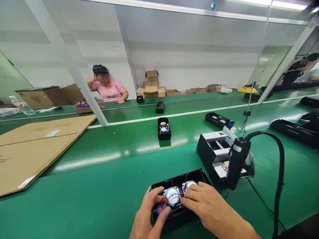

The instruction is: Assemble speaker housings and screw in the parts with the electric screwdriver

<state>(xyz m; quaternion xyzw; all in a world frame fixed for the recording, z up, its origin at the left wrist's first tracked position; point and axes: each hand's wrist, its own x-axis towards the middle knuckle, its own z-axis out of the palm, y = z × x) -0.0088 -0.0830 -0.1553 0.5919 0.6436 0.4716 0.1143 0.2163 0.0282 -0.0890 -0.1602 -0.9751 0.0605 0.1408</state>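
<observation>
A black speaker housing lies open on the green bench in front of me, with two round silver speaker drivers inside. Over its left end, the thumb and fingers of my left hand close around red and black wires. A blue part shows beside that thumb. My right hand reaches in from the right, its fingers bent together over the housing and partly covering the farther driver. The wires run toward its fingertips, but what they pinch is hidden.
A black electric screwdriver hangs at the right, its thick cable curving down. Behind it stands a black-and-white box. Flat cardboard covers the left. Other housings sit along the green line. A person in pink sits opposite.
</observation>
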